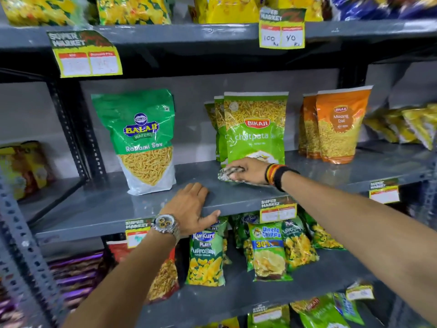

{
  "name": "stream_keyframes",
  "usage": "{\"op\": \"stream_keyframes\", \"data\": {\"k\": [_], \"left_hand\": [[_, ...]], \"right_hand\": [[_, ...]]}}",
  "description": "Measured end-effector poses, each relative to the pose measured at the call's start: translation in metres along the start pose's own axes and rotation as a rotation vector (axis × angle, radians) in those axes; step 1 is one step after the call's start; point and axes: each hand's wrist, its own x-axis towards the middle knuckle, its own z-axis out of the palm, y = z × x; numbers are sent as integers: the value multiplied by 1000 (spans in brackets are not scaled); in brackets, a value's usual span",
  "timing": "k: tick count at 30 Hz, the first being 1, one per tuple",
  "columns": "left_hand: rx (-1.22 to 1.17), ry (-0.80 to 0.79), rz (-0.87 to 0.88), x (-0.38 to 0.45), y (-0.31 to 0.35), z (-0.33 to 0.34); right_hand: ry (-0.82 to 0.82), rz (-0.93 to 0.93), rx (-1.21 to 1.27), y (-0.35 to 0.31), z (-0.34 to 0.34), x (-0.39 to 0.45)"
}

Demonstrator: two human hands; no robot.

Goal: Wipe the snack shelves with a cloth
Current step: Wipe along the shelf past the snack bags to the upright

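A grey metal shelf (113, 204) runs across the middle of the head view. My right hand (248, 170) presses a crumpled patterned cloth (225, 175) onto the shelf surface, right in front of the light green Bikaji chatpata packs (254, 129). My left hand (192, 205) lies flat on the shelf's front edge, fingers spread over the top and thumb hooked under the lip, holding nothing. A green Balaji Ratlami Sev bag (144, 138) stands upright to the left of both hands.
Orange Bikaji Moong Dal packs (338, 126) stand to the right. The shelf below carries Kurkure Puffcorn (207, 256) and Uncle Chipps (268, 252) bags. Price tags (89, 55) hang from shelf edges. A slotted grey upright (21, 245) rises at left.
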Motion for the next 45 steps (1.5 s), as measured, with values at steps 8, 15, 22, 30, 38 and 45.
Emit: {"op": "stream_keyframes", "data": {"k": [8,15,22,30,38,45], "left_hand": [[25,6,8,-2,2,0],[10,-7,-15,-1,8,-5],[2,-14,-14,-5,11,-9],[-2,-1,-29,-4,10,-9],[-32,-13,-19,1,17,-13],[-67,-6,77,54,87,-3]], "right_hand": [[-79,-167,90,46,3,-43],[-126,-232,138,60,-42,-58],[-143,-260,100,50,-10,-76],[0,-74,117,66,-19,-66],[16,-69,160,54,-45,-101],[149,32,120,85,-77,-88]]}}
